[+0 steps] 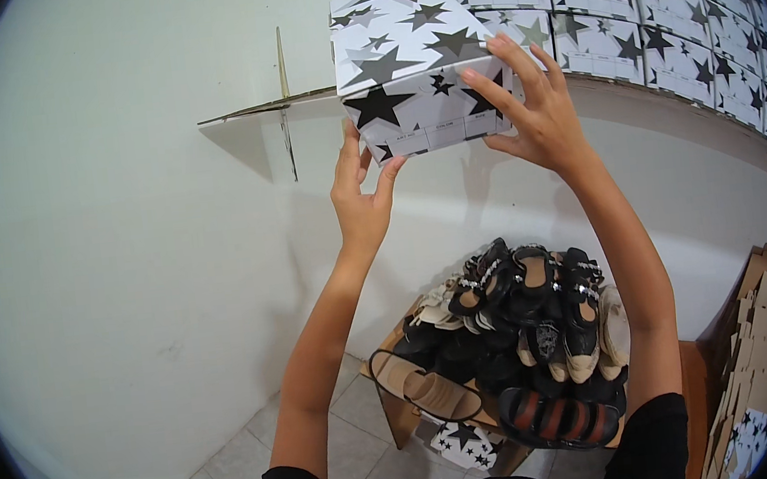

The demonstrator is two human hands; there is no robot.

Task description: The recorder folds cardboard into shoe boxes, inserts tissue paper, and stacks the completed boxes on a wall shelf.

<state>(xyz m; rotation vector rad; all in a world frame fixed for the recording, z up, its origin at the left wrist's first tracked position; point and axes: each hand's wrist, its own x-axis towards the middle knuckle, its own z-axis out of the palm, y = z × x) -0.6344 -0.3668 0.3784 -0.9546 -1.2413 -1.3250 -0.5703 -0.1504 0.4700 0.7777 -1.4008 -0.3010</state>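
Note:
A white shoe box [421, 58] printed with black and grey stars is held up between my hands, near the left end of a wall shelf [312, 96]. My left hand [362, 190] grips its lower left corner, thumb under the front and fingers at the side. With fingers spread over the right end of the front face, my right hand [534, 111] holds the box from the other side. To the box's right, more star-printed shoe boxes [599, 25] stand stacked in rows on the shelf.
Below, a wooden table [391, 416] carries a pile of black and beige shoes [534, 289], a tan sandal [422, 385] and a dark sandal with brown straps [561, 415]. A star-printed box [464, 446] sits under it. Flattened cardboard [754, 341] leans at the right.

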